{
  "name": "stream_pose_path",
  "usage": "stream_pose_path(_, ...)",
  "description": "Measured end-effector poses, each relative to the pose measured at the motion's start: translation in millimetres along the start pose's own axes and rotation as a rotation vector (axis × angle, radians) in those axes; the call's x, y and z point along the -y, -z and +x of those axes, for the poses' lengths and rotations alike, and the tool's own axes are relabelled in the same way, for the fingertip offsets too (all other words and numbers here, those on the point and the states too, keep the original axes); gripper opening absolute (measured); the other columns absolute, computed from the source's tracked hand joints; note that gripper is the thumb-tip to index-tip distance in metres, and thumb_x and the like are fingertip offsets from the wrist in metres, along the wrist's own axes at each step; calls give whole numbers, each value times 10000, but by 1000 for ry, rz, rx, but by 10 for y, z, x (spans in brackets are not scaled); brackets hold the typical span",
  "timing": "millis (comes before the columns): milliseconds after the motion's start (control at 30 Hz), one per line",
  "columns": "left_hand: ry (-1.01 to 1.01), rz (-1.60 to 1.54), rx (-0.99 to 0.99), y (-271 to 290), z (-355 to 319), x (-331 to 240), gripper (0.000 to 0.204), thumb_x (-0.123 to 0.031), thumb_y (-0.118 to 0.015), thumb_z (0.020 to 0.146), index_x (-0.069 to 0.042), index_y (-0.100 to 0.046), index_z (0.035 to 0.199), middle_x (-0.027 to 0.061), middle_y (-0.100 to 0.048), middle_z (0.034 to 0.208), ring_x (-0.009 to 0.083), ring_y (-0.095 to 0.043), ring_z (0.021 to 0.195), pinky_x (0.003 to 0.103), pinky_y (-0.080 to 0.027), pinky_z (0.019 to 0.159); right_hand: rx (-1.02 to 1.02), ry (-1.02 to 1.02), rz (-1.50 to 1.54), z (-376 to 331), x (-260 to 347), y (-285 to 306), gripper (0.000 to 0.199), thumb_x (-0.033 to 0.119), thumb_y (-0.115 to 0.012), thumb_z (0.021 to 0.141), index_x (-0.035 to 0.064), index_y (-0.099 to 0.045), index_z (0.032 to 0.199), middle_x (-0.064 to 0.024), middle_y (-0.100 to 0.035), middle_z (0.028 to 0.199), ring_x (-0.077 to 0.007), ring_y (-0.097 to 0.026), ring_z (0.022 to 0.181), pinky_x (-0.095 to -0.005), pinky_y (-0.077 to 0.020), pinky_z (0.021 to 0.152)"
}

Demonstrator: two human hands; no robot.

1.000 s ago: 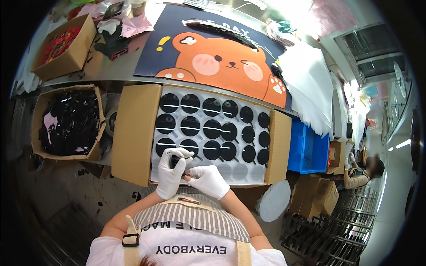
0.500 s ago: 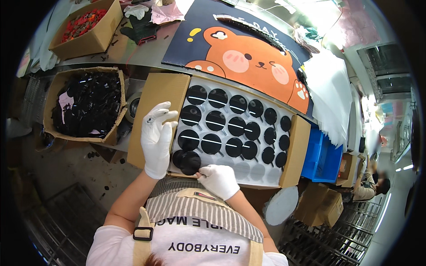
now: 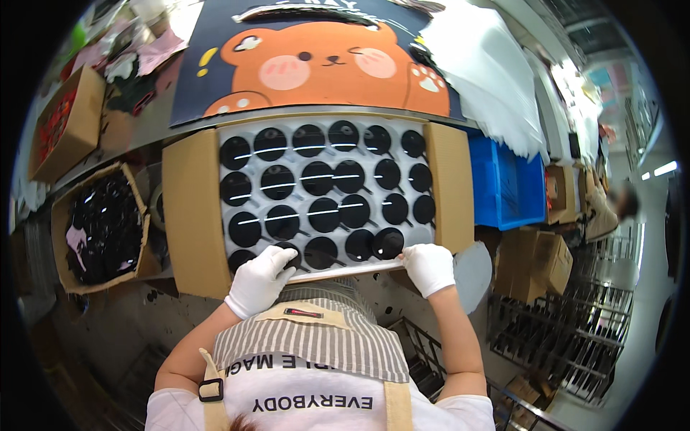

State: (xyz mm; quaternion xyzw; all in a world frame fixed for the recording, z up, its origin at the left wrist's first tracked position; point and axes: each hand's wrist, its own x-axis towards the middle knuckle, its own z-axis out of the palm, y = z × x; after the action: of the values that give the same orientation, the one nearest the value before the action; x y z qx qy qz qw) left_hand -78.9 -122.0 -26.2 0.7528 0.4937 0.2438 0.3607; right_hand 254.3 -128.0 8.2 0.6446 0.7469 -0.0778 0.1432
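A cardboard box [image 3: 190, 215] in front of me holds a white tray [image 3: 338, 271] with rows of glossy black round discs [image 3: 282, 222], each with a short handle, like hand mirrors. My left hand [image 3: 260, 281], in a white glove, has its fingers closed on a black disc [image 3: 289, 253] in the near row. My right hand [image 3: 430, 269], also gloved, pinches at the edge of another black disc [image 3: 389, 243] towards the right end of that row. Its handle is hidden. This disc slightly overlaps or touches the one on its left.
On the left stand a carton of black pieces [image 3: 108, 223] and a carton of red pieces [image 3: 65, 133]. Behind the box lies a bear-print mat [image 3: 323, 65]. To the right are a blue bin [image 3: 507, 183], white sheets [image 3: 489, 79], a brown carton [image 3: 532, 262] and another person [image 3: 600, 212].
My view has shifted. My left hand came down from its raised, open pose to the near row. My right hand moved right along that row, where several more discs now lie.
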Motion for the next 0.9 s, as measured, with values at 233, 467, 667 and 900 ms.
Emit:
stream_pose_path(233, -120, 114, 67, -257, 316, -333, 348, -89, -763, 748, -68, -633, 1070, 81, -635, 928, 251, -643, 723, 320, -524, 617, 45, -228, -78, -138, -592, -60, 141, 258, -669, 814, 137, -727, 769, -97, -682, 735, -278, -673, 709, -399, -525, 649)
stream_pose_path(467, -182, 478, 35, -344, 707, -629, 613, -187, -772, 725, 4, -537, 1259, 235, -494, 1316, 412, -461, 1237, 521, -363, 1032, -272, -117, 221, -105, -486, -156, 88, 226, -697, 814, 138, -691, 814, -69, -645, 761, -274, -647, 711, -388, -516, 631)
stream_pose_path(667, -40, 524, 172, -710, 713, -475, 858, -465, -688, 803, 73, -390, 1402, 300, -303, 1493, 435, -242, 1420, 553, -172, 1151, -432, 8, 504, 46, -321, -258, 101, 200, -707, 816, 114, -696, 867, -46, -669, 809, -252, -654, 723, -351, -522, 632)
stream_pose_path(900, -46, 515, 50, -723, 846, -515, 843, -449, -659, 826, 77, -366, 1416, 290, -289, 1506, 437, -246, 1419, 571, -173, 1143, -470, 83, 567, 198, -338, -265, 103, 185, -722, 800, 110, -715, 871, -41, -679, 799, -233, -659, 712, -338, -527, 617)
